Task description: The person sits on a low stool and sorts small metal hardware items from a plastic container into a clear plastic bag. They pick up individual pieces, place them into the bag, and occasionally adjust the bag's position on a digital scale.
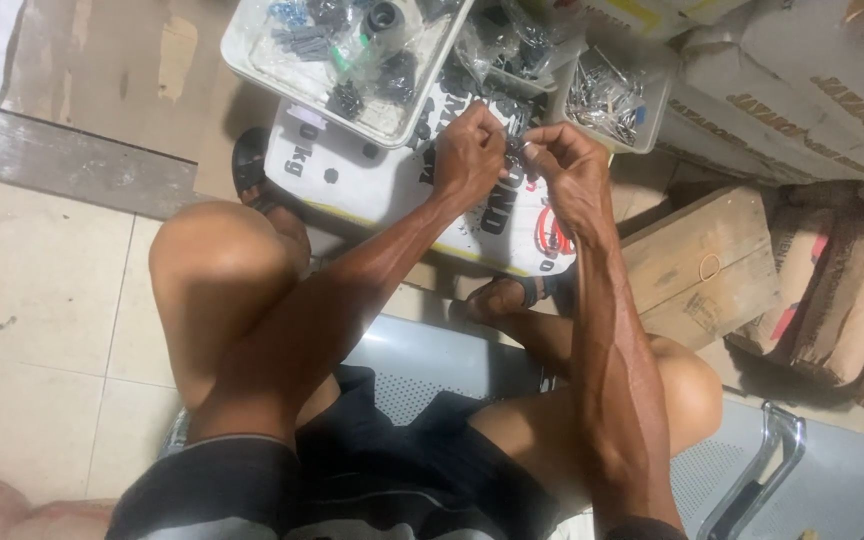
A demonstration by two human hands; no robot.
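My left hand [467, 150] and my right hand [567, 165] meet fingertip to fingertip over a white printed sack [372, 185] on the floor. Between the fingers of both hands sits a small dark metal part [515, 148], too small to tell its shape. Just beyond the hands stands a clear plastic tub [607, 95] of shiny metal screws. To its left lies a white tray [342, 60] with small bags of dark fittings.
I sit on a grey perforated metal bench [422, 375], knees apart, feet in dark sandals [249, 165]. A wooden crate [697, 265] with a rubber band on it stands right. Brown paper sacks [832, 300] and cardboard boxes [802, 90] are stacked further right.
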